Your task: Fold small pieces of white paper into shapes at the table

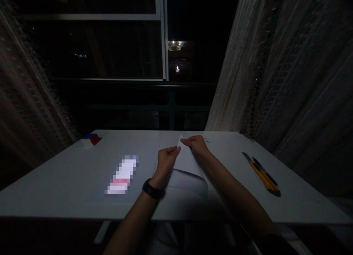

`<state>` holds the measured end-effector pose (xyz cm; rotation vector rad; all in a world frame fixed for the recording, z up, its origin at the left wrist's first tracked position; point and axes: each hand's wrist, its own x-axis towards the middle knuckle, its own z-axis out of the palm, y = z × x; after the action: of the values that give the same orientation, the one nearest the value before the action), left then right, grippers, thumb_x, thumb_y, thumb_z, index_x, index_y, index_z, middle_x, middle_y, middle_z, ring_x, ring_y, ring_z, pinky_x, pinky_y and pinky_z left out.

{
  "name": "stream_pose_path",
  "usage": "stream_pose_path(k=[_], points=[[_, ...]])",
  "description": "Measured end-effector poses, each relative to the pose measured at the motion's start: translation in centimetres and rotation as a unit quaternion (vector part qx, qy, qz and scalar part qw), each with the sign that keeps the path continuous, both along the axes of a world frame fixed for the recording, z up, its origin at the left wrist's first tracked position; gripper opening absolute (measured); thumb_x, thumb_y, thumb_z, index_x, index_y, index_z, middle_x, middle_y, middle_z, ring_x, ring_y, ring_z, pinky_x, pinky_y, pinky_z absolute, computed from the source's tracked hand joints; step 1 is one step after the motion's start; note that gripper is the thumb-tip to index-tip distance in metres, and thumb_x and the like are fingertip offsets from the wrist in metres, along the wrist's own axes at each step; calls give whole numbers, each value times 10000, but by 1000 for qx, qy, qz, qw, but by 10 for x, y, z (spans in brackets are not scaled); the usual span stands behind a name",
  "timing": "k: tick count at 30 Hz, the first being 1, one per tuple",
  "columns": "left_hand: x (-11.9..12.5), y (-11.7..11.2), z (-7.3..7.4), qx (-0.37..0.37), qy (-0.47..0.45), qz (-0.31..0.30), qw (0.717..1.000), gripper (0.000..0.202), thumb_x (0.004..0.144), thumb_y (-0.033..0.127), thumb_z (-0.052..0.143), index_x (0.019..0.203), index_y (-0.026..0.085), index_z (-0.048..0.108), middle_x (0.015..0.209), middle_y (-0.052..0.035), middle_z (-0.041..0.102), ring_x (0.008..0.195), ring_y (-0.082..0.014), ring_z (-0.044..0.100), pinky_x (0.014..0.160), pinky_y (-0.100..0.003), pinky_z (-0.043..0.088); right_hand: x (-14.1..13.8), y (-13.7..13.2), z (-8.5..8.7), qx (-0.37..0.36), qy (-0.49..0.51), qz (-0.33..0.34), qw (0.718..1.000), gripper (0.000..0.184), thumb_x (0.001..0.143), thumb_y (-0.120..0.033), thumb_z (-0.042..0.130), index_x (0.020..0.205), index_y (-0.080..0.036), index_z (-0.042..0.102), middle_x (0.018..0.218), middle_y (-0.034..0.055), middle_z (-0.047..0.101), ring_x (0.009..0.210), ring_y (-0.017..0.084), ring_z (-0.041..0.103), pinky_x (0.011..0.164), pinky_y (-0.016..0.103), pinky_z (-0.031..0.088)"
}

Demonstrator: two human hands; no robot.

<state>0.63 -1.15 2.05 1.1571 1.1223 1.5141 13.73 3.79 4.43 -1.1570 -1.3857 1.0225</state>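
A sheet of white paper [187,163], folded to a point at its far end, is held between my two hands over the middle of the table. My left hand [166,159] pinches its left edge just below the tip, thumb and fingers pressed together. On the other side my right hand [197,144] grips the paper close to the tip. The near end of the sheet curls and rests on or just above the tabletop; which one I cannot tell. A dark band sits around my left wrist.
The white table [63,181] carries a lit phone [122,175] with a blurred screen to the left. A colour puzzle cube [91,139] sits at the far left. A yellow utility knife [261,174] and a dark pen [264,170] lie at right. Curtains [234,64] flank a dark window.
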Motion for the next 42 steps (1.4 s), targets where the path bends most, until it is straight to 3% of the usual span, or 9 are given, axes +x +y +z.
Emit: stream_pose_path(k=[7,9,13,15,19,24,29,34,42], points=[[1,8,-5,-13,-20,20,1000,252,594,288,725,757,97,710,710,-86,697,631,-175,613,606,-271,462,7,-1,-6,-11,-53,0,999,371,573,-469,668,456,-129,577,408,-8,493,399,83,387,422,235,260],[0,8,-7,-17,-29,-5,999,269,587,312,731,743,94,704,695,-85,689,606,-164,600,580,-262,449,10,-2,-7,-9,-51,-3,999,351,551,-450,688,459,-127,585,416,-6,505,405,84,394,429,236,269],[-4,7,-11,-53,-33,-111,992,320,581,389,735,661,83,678,644,-93,658,542,-143,567,511,-245,413,13,-7,-6,-36,-22,26,999,331,521,-433,712,482,-125,599,441,5,542,406,93,422,437,242,295],[-6,7,-12,-67,-17,-129,989,344,570,414,738,628,84,664,598,-82,636,500,-129,539,478,-237,386,14,-9,-6,-43,-24,30,998,345,528,-444,708,470,-127,586,422,-2,521,391,85,402,425,239,282],[-6,7,-15,-54,-4,-86,995,352,539,419,751,618,89,656,577,-63,620,494,-123,520,475,-236,363,18,-13,-10,-47,-54,41,997,410,567,-494,672,422,-132,544,383,-16,459,371,69,349,405,233,239],[-6,7,-20,-52,15,-109,993,355,575,433,723,637,90,654,569,-54,605,481,-114,493,462,-233,328,22,-16,-16,-46,-43,32,998,391,536,-477,691,424,-132,544,375,-25,439,372,65,329,403,232,231],[-5,9,-25,-31,35,-91,995,355,571,449,713,571,106,624,501,-17,546,457,-95,439,446,-225,294,22,-17,-20,-55,-31,49,997,388,554,-476,681,431,-134,544,369,-31,429,367,65,332,398,228,229],[-4,11,-30,-33,60,-94,993,347,585,456,687,573,114,629,491,-24,548,470,-114,462,446,-230,287,23,-17,-28,-71,-32,24,997,334,548,-428,689,470,-120,588,407,-11,492,384,75,374,410,229,259],[-4,10,-27,-25,109,-38,993,290,581,407,678,557,121,635,482,-10,551,477,-118,464,457,-224,295,24,-11,-39,-91,-35,32,995,367,517,-444,712,431,-127,549,358,-30,446,361,70,346,394,230,233]])
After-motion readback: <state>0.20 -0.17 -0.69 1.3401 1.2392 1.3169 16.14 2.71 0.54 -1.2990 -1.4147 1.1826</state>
